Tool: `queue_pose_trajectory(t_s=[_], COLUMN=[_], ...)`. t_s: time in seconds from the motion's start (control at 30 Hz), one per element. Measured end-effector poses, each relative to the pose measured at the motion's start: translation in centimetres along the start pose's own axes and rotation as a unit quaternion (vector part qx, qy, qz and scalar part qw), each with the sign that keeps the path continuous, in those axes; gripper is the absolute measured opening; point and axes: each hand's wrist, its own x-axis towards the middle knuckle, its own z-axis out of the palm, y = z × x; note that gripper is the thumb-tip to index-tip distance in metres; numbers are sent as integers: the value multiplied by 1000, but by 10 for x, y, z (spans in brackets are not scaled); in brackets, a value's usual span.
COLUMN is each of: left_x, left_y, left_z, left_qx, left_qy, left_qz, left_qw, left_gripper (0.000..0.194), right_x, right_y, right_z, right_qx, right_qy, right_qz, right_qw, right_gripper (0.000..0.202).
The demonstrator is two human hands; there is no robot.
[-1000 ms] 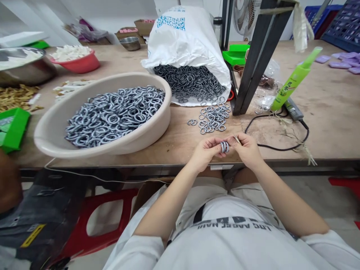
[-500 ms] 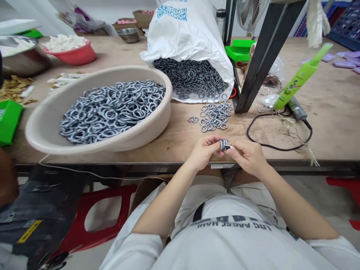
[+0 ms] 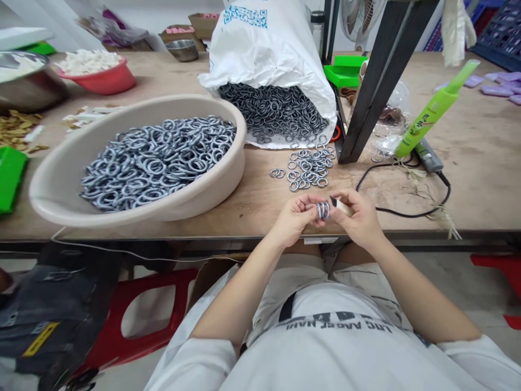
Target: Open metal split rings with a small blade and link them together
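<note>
Near the table's front edge, my left hand (image 3: 295,218) pinches several blue-grey rings (image 3: 323,210) standing side by side. My right hand (image 3: 358,217) is closed on a small tool with a dark tip and a pale handle (image 3: 341,206), just right of those rings. Its fingertips are close to the rings; whether they touch is unclear. Beyond my hands lies a loose pile of rings (image 3: 310,167). Behind it a white sack (image 3: 272,54) lies open with many darker rings at its mouth. A large beige basin (image 3: 52,190) to the left holds many rings.
A black metal post (image 3: 372,92) rises right of the sack. Right of it are a lime-green tube (image 3: 431,117), a grey device (image 3: 429,156) and its black cable. At the left are a red bowl (image 3: 101,81), a steel bowl and a green tray. A person's dark clothing shows at lower left.
The tool in my right hand has drawn back from the rings and now points up and left. More of the held rings shows. The person at the left has moved mostly out of view.
</note>
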Motion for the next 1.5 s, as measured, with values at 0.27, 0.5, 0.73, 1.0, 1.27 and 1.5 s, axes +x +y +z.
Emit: queue_pose_trajectory(t_s=[0.27,0.5,0.73,1.0,1.27,1.5], left_x=[2,5,5,6,4,4], left_y=[0,-2,-3,3,6,7], left_z=[3,6,4,1,4,2], left_qx=[-11,4,5,-24,-29,-45], left_qy=[80,104,88,41,55,63], left_qz=[7,37,27,-6,-8,-6], left_qw=[997,994,996,999,998,997], left_gripper=[40,36,42,48,41,36], right_x=[6,17,9,16,18,3], right_y=[13,34,1,-2,1,-2], right_z=[8,-12,1,18,25,9], right_qx=[46,-191,19,117,175,-58], right_qy=[18,-33,-16,-44,-4,-16], right_qz=[47,57,-16,24,44,-93], right_qw=[998,979,1000,992,984,994], right_gripper=[39,36,39,27,30,23])
